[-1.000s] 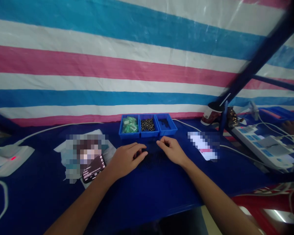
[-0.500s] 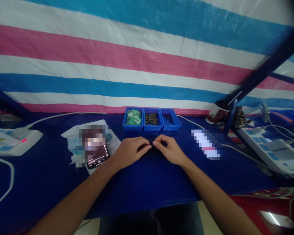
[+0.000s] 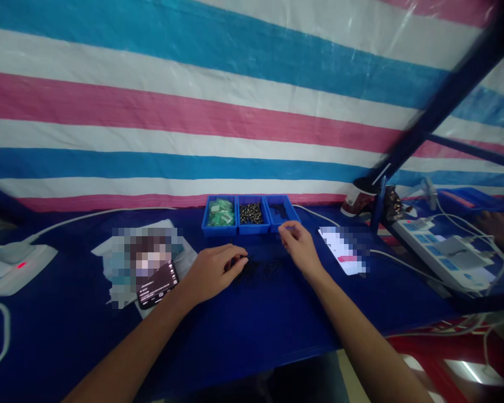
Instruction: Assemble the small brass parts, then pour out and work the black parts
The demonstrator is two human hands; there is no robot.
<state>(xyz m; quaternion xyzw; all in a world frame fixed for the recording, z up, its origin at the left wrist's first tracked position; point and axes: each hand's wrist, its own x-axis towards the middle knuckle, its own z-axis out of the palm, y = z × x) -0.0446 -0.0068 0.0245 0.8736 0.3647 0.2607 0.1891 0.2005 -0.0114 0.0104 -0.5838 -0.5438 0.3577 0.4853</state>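
Note:
My left hand [image 3: 218, 271] rests low over the blue table, thumb and fingers pinched; what is between them, if anything, is too small to make out. By its fingertips lies a loose pile of small thin black parts [image 3: 269, 270]. My right hand [image 3: 300, 246] is raised just in front of the right-hand blue bin [image 3: 293, 214], its fingers curled together near the thumb, and I cannot make out anything in them. That bin holds small dark pieces. In the middle bin [image 3: 252, 228] are many small brass-and-black metal parts [image 3: 251, 212]. Green-and-clear small pieces [image 3: 222, 212] fill the left bin [image 3: 219, 229].
A lit phone [image 3: 157, 285] lies on crumpled plastic packaging [image 3: 109, 263] at left. Another phone [image 3: 344, 252], cabled, lies at right. Power strips [image 3: 17, 271] stand at both sides. A dark cup [image 3: 357, 198] is by the frame post [image 3: 378, 207]. Someone's hand [image 3: 499, 229] shows at far right.
My hands have come apart. The right one has moved up and right toward the right bin, while the left stays low, uncovering the black pile. The view has shifted slightly.

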